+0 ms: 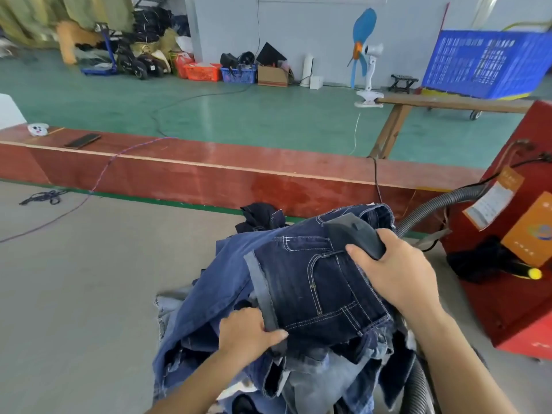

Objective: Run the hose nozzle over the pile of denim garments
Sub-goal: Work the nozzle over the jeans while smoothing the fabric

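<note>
A pile of denim garments (209, 294) lies on the grey work surface in front of me, dark jeans (313, 279) on top. My right hand (397, 270) grips a black hose nozzle (352, 231), whose flat head rests on the far waistband of the dark jeans. A grey ribbed hose (442, 204) runs from the nozzle to the red machine (513, 294) on the right. My left hand (248, 330) grips the near edge of the dark jeans, thumb on top, fingers tucked under the fabric.
A red board wall (209, 171) borders the surface at the back, with a phone (82, 141) on its ledge. A second hose section (416, 386) runs by my right forearm. Cords trail at left. A fan, crates and a wooden bench stand on the green floor beyond.
</note>
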The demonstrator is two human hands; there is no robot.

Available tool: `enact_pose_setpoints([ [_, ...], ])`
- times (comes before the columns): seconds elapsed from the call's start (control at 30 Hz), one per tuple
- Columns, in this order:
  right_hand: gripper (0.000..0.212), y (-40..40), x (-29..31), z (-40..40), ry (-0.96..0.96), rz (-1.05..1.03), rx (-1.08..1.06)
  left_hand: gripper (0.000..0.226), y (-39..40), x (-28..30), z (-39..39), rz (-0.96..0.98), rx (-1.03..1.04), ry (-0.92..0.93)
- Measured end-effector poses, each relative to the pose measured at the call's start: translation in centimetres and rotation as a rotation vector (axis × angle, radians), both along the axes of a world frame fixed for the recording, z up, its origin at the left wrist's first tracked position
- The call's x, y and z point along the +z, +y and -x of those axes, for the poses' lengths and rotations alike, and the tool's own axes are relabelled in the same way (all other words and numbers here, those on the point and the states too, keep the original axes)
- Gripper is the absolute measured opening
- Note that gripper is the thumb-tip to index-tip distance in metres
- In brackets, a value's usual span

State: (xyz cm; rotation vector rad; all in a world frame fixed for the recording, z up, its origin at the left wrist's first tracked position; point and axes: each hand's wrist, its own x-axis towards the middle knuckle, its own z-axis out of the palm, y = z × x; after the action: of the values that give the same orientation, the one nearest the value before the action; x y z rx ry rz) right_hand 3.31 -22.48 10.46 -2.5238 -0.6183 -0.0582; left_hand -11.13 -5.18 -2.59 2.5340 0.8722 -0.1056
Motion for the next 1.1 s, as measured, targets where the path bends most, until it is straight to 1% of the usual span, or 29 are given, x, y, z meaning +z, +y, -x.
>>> enact_pose_setpoints([
  [0.03,0.035,-0.4,0.1,-0.3,-0.007,-0.015,-0.019,0.048,0.2,0.5,-0.2,0.147,0.028,-0.078],
  [0.07,0.036,-0.8,0.3,-0.5,-0.018,-0.040,-0.041,0.046,0.3,1.3,-0.4,0.217,0.016,-0.175],
  [0.13,0.036,-1.6,0.7,-1.1,-0.050,-0.097,-0.089,0.044,0.2,4.1,-1.1,0.245,-0.060,-0.424],
  [0.2,0.035,-2.2,1.0,-1.5,-0.077,-0.170,-0.132,0.038,-0.1,8.1,-2.3,0.313,-0.152,-0.645],
  [0.27,0.035,-2.6,1.3,-1.5,-0.091,-0.251,-0.159,0.029,-0.3,12.5,-3.6,0.362,-0.205,-0.808],
  [0.33,0.034,-2.6,1.5,-1.4,-0.107,-0.324,-0.179,0.025,-0.3,16.2,-4.9,0.347,-0.226,-0.957],
  [0.37,0.033,-2.7,1.6,-1.4,-0.122,-0.355,-0.188,0.019,-0.3,17.7,-5.4,0.342,-0.233,-1.001],
  [0.43,0.032,-2.7,1.8,-1.3,-0.144,-0.406,-0.191,0.009,-0.2,20.0,-6.1,0.293,-0.260,-1.014],
  [0.5,0.032,-2.8,1.9,-1.3,-0.148,-0.442,-0.198,0.010,-0.1,21.5,-6.3,0.257,-0.264,-0.979],
  [0.53,0.032,-2.9,1.9,-1.5,-0.149,-0.452,-0.208,0.014,-0.1,22.1,-6.3,0.281,-0.240,-0.984],
  [0.6,0.032,-3.0,2.0,-1.8,-0.158,-0.458,-0.242,0.025,-0.2,23.6,-5.8,0.391,-0.154,-1.055],
  [0.63,0.032,-3.1,2.0,-2.0,-0.164,-0.465,-0.266,0.028,-0.5,24.5,-5.5,0.468,-0.123,-1.099],
  [0.67,0.032,-3.3,2.1,-2.2,-0.167,-0.476,-0.292,0.027,-0.9,25.6,-5.1,0.554,-0.139,-1.131],
  [0.77,0.034,-3.9,2.4,-2.8,-0.157,-0.511,-0.367,0.020,-1.9,28.9,-4.7,0.767,-0.273,-1.206],
  [0.83,0.035,-4.2,2.7,-3.1,-0.153,-0.538,-0.408,0.008,-1.0,30.8,-5.3,0.976,-0.307,-1.197],
  [0.87,0.035,-4.3,2.8,-3.2,-0.156,-0.550,-0.424,0.012,-0.3,31.4,-5.9,1.096,-0.293,-1.152],
  [0.9,0.036,-4.4,2.9,-3.3,-0.160,-0.561,-0.434,0.016,0.3,31.4,-6.7,1.112,-0.244,-1.089],
  [0.93,0.036,-4.5,3.0,-3.4,-0.165,-0.570,-0.440,0.018,0.8,31.1,-7.7,1.038,-0.146,-1.023],
  [0.97,0.037,-4.5,3.1,-3.4,-0.172,-0.573,-0.444,0.022,1.5,29.9,-8.8,0.911,-0.018,-0.982],
  [1.0,0.037,-4.5,3.1,-3.5,-0.177,-0.570,-0.449,0.027,2.1,28.1,-9.7,0.840,0.084,-0.936],
  [1.03,0.037,-4.5,3.2,-3.5,-0.177,-0.563,-0.451,0.030,2.6,25.9,-10.6,0.870,0.176,-0.847],
  [1.07,0.037,-4.3,3.2,-3.6,-0.174,-0.554,-0.447,0.033,3.2,23.4,-11.2,0.943,0.247,-0.715],
  [1.1,0.037,-4.2,3.2,-3.7,-0.169,-0.542,-0.441,0.037,3.9,20.1,-11.4,0.982,0.275,-0.536],
])
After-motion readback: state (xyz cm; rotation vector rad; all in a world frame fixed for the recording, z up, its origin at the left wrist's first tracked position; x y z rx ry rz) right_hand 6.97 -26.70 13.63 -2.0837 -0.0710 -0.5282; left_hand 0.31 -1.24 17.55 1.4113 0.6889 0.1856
